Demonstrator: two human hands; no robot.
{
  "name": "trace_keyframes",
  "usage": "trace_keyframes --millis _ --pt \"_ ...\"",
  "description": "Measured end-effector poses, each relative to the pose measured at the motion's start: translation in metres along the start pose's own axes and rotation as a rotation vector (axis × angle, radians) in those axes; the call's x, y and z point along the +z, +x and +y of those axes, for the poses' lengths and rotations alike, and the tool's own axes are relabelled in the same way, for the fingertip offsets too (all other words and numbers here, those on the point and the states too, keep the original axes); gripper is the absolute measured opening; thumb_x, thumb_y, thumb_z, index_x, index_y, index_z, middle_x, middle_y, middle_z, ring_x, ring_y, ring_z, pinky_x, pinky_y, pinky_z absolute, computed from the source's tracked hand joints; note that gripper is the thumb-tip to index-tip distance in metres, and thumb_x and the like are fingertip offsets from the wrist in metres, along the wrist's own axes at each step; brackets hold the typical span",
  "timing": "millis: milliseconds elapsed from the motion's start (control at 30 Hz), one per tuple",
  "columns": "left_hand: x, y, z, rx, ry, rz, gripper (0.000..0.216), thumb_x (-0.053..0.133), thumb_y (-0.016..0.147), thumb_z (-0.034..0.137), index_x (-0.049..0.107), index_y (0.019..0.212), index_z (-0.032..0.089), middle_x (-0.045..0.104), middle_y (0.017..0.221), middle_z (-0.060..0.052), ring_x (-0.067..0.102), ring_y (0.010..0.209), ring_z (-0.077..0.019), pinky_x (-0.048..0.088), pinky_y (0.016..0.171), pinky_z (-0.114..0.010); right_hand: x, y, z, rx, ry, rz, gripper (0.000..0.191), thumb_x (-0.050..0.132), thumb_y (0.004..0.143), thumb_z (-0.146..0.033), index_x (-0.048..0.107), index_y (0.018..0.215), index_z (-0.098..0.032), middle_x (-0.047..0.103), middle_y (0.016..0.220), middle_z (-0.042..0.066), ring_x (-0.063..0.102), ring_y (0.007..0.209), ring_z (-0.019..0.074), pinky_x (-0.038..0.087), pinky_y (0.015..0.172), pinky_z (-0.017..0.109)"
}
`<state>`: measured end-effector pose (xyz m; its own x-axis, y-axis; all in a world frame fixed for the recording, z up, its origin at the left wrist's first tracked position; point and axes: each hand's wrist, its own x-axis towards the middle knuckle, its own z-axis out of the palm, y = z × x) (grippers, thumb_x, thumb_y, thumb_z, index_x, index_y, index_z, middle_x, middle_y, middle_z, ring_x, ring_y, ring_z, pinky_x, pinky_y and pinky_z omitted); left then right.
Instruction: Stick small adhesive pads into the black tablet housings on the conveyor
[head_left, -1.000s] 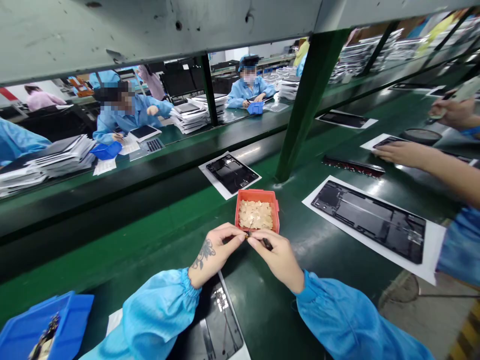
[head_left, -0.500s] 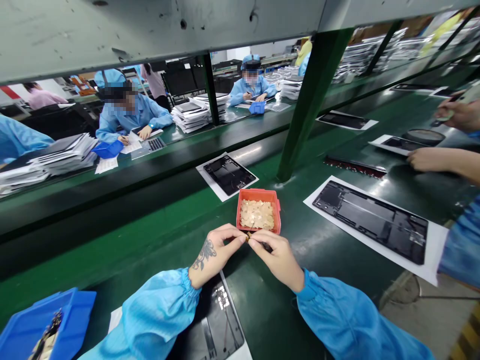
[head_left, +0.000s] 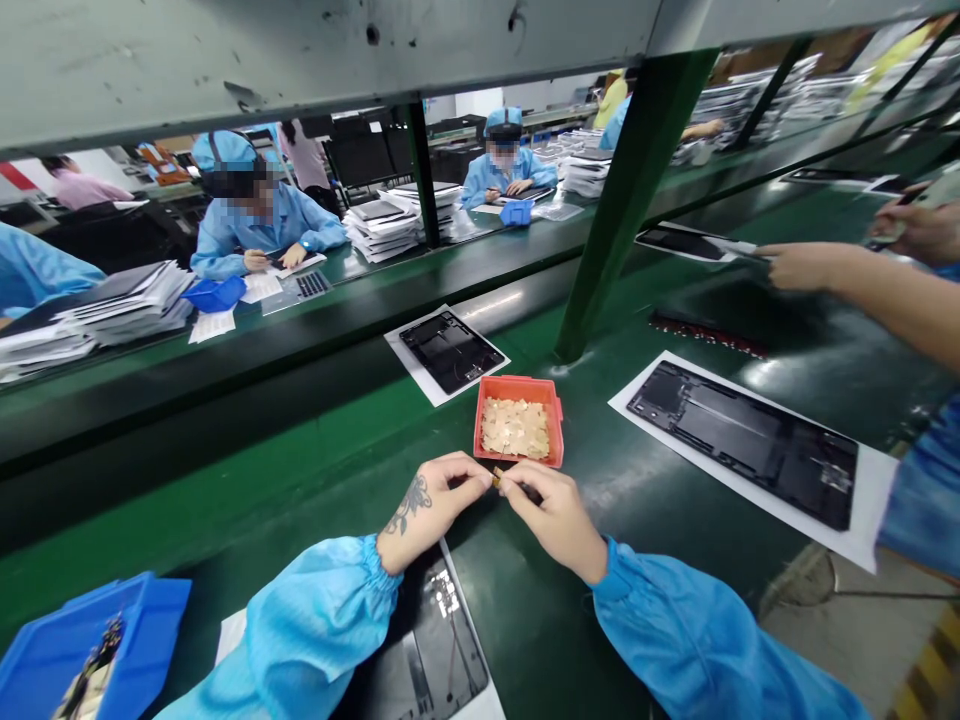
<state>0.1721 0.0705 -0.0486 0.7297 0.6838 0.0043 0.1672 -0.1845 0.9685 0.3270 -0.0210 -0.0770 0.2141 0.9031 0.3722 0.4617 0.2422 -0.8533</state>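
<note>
Fingertips of my left hand [head_left: 442,490] and my right hand [head_left: 551,505] meet in a pinch around a tiny gold-and-black part [head_left: 496,480]. Its exact kind is too small to make out, and the fingers cover most of it. Just beyond them stands a red bin [head_left: 556,425] filled with small pale flat pieces [head_left: 516,428]. Under my left forearm lies a black tablet-like housing [head_left: 450,640] on white paper, partly hidden by the sleeve.
A blue bin [head_left: 150,640] with dark wired parts sits at lower left. More black housings [head_left: 450,350] [head_left: 742,440] rest on paper. A co-worker's hand [head_left: 810,268] reaches in from the right. A green post [head_left: 615,220] rises behind the red bin.
My hands keep nearly the same pinch on the small part. At right, the co-worker's hand and a paper-backed housing have moved farther back. The far housing shifted slightly left.
</note>
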Motion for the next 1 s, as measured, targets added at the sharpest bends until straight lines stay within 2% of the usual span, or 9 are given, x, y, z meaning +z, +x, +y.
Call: trace_keyframes --millis 200,367,500,633,733,833,900,1000 --pt "0.003 0.001 0.001 -0.13 -0.226 -0.004 0.015 0.059 0.079 0.022 0.066 0.069 0.012 0.061 0.067 -0.002 0.054 0.067 -0.0129 0.041 0.068 -0.024 -0.003 0.001 -0.003 0.067 0.034 -0.04 0.017 0.051 0.084 -0.018 0.058 0.068 -0.018 0.06 0.069 0.001 0.056 0.065 0.0159 0.042 0.063 0.026" --pt "0.005 0.003 -0.001 -0.171 -0.391 -0.011 0.014 0.057 0.076 0.019 0.064 0.066 0.011 0.06 0.062 -0.002 0.052 0.062 -0.0114 0.04 0.064 -0.022 -0.004 0.002 -0.006 0.164 0.153 -0.057 0.016 0.053 0.078 -0.02 0.058 0.064 -0.018 0.06 0.066 0.001 0.055 0.064 0.0158 0.04 0.063 0.027" --pt "0.002 0.002 -0.004 -0.194 -0.431 0.002 0.016 0.056 0.078 0.021 0.062 0.067 0.012 0.06 0.064 -0.003 0.054 0.063 -0.0116 0.042 0.064 -0.022 -0.004 0.002 -0.005 0.267 0.236 -0.019 0.015 0.054 0.073 -0.021 0.056 0.058 -0.018 0.055 0.061 -0.001 0.05 0.06 0.0144 0.037 0.06 0.026" --pt "-0.003 -0.001 -0.004 -0.237 -0.482 0.086 0.011 0.059 0.078 0.023 0.06 0.075 0.013 0.06 0.071 -0.002 0.057 0.065 -0.0121 0.044 0.066 -0.024 -0.003 0.005 0.002 0.397 0.331 0.031 0.013 0.054 0.071 -0.022 0.057 0.059 -0.017 0.045 0.053 -0.003 0.038 0.048 0.0099 0.028 0.046 0.022" --pt "-0.007 -0.006 -0.005 -0.262 -0.507 0.138 0.013 0.061 0.077 0.023 0.061 0.086 0.014 0.06 0.077 -0.001 0.059 0.067 -0.0121 0.045 0.066 -0.024 -0.002 0.008 0.007 0.52 0.45 0.076 0.018 0.056 0.077 -0.032 0.062 0.073 -0.015 0.037 0.051 -0.006 0.027 0.04 0.0071 0.018 0.038 0.021" --pt "-0.01 -0.012 -0.007 -0.273 -0.512 0.138 0.015 0.061 0.078 0.023 0.061 0.091 0.014 0.061 0.079 -0.003 0.059 0.067 -0.0118 0.045 0.066 -0.024 -0.005 0.013 0.009 0.589 0.567 0.138 0.028 0.059 0.076 -0.04 0.063 0.086 -0.014 0.049 0.063 -0.002 0.022 0.038 0.0045 0.012 0.035 0.02" --pt "-0.011 -0.016 -0.009 -0.281 -0.516 0.136 0.015 0.06 0.079 0.022 0.061 0.091 0.013 0.061 0.079 -0.003 0.058 0.067 -0.0113 0.045 0.067 -0.023 -0.007 0.015 0.01 0.614 0.635 0.173 0.03 0.064 0.072 -0.039 0.063 0.087 -0.014 0.056 0.073 0.002 0.023 0.039 0.0032 0.012 0.035 0.02" --pt "-0.012 -0.021 -0.012 -0.297 -0.532 0.133 0.015 0.06 0.08 0.023 0.062 0.091 0.013 0.061 0.079 -0.003 0.057 0.067 -0.0109 0.044 0.067 -0.023 -0.008 0.016 0.012 0.645 0.693 0.195 0.029 0.071 0.068 -0.039 0.062 0.077 -0.013 0.051 0.058 -0.002 0.021 0.037 0.0027 0.011 0.035 0.019"
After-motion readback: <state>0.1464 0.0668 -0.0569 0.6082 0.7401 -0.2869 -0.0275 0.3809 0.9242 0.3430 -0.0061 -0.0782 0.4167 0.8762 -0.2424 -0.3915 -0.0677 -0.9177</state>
